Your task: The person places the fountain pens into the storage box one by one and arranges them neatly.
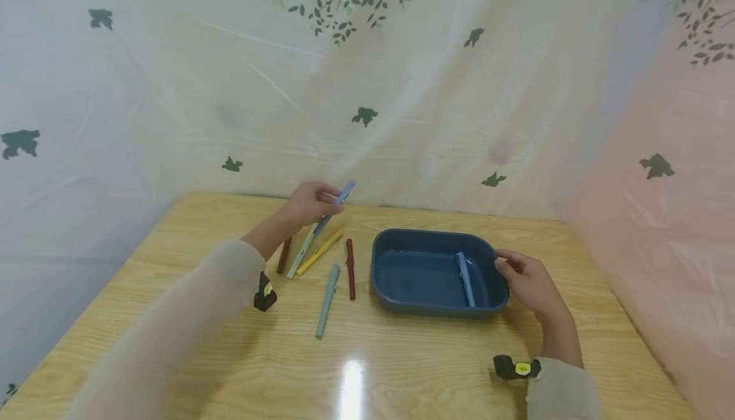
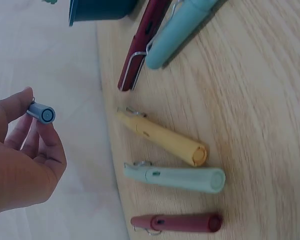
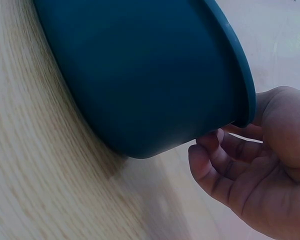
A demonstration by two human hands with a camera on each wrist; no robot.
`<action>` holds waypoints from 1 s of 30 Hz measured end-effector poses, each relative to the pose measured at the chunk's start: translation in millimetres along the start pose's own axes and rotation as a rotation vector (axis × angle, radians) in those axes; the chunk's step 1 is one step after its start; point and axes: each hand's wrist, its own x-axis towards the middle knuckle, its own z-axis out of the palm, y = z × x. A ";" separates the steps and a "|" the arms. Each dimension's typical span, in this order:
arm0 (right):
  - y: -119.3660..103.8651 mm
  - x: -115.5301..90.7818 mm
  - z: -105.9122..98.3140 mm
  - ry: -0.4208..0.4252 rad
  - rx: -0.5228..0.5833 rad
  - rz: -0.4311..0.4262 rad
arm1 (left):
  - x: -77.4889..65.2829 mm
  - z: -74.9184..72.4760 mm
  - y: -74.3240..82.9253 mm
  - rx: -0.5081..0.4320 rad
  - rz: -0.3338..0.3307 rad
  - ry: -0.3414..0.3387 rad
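My left hand [image 1: 312,205] pinches a light blue pen [image 1: 347,191] between thumb and fingers, above the back of the table. Its round end faces the camera in the left wrist view. Below lie a yellow pen [image 2: 172,143], a pale green pen [image 2: 185,179] and a dark red pen [image 2: 187,223]. A second dark red pen [image 1: 351,270] and a teal pen [image 1: 327,302] lie nearer the box. My right hand [image 1: 531,283] grips the right end of a dark blue box [image 1: 439,311] by its rim, thumb on top. Inside it leans another blue pen [image 1: 466,279].
The wooden table [image 1: 413,369] ends at the back against a hanging cloth [image 1: 425,120] with leaf prints. A pinkish stretch of the cloth borders the right edge. Each sleeve carries a small black device near the wrist.
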 end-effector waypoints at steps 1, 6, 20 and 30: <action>-0.5 0.0 0.1 0.000 0.000 -0.002 | -1.0 3.5 1.6 0.000 0.001 -0.002; -2.6 -0.2 0.3 -0.002 -0.005 -0.006 | -3.2 20.4 7.0 -0.020 0.010 -0.006; -1.0 0.1 0.7 0.002 -0.014 -0.010 | 0.6 57.2 15.2 -0.005 0.059 -0.004; -1.4 -1.2 1.0 0.000 -0.001 0.008 | 2.5 79.0 27.7 0.036 0.085 0.008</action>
